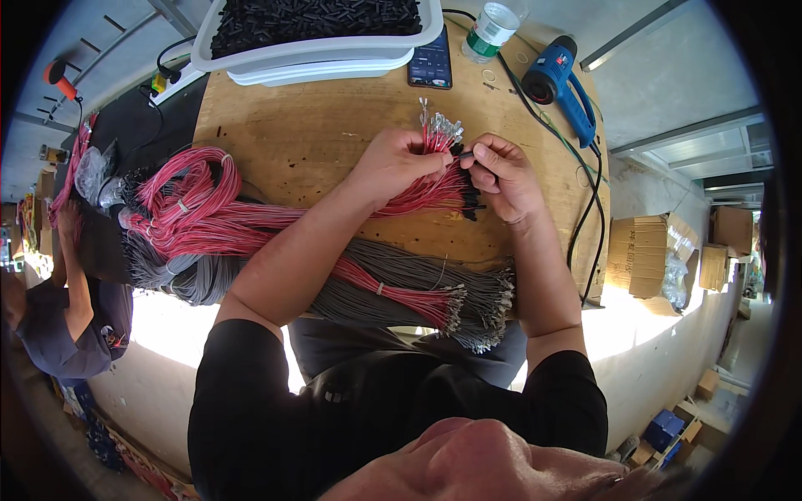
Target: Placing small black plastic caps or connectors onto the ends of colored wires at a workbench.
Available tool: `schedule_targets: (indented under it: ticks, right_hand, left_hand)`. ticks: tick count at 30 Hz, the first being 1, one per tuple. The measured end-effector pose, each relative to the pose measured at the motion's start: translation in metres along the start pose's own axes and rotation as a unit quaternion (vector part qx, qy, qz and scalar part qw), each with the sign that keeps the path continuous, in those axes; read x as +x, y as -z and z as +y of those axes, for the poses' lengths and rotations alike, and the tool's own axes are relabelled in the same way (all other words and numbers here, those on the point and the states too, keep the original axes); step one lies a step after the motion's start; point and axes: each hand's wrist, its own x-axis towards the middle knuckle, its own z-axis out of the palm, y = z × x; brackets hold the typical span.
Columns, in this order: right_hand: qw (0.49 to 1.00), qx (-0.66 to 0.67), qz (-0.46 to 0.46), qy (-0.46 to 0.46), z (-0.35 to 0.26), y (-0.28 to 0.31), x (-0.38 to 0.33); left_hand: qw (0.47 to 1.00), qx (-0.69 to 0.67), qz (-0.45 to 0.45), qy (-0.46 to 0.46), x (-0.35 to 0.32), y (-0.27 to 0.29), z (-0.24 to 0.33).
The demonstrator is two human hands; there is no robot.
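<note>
My left hand (394, 164) is closed around a bundle of red wires (420, 197) whose bare metal terminals (443, 130) fan out above the fingers. Just to the right, my right hand (506, 177) pinches a short black tube (467, 154) between thumb and fingertips, close to the wires. Several wire ends below the hands carry black sleeves (473, 200). Grey wires (376, 280) lie along the table's near edge, with a tied bunch of red wires (393, 294) on top of them.
A white tray (317, 63) of short black tubes stands at the back, beside a phone (430, 60) and a bottle (491, 33). At the right lies a blue heat gun (558, 83) with its cable. Coiled red wires (188, 192) fill the left. Another person (67, 317) works at far left.
</note>
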Motion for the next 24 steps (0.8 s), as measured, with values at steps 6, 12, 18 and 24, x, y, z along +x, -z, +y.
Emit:
schedule_targets:
  ticks: [6,12,18,24]
  right_hand:
    - [0.999,0.039,0.01,0.011,-0.005,0.004,0.001]
    - [0.998,0.052,0.034,0.022,-0.007,0.008,0.002]
    - [0.991,0.049,0.083,0.095,-0.007,0.007,0.002]
    - [0.99,-0.015,0.095,0.106,-0.003,-0.003,0.0]
  left_hand:
    - [0.999,-0.028,-0.007,-0.016,0.001,-0.002,-0.001]
    - [0.999,-0.053,0.0,-0.003,0.0,-0.005,0.001]
    - [0.998,0.055,0.022,-0.032,0.001,-0.005,-0.001]
    - [0.997,0.062,0.019,-0.043,0.002,-0.004,-0.003]
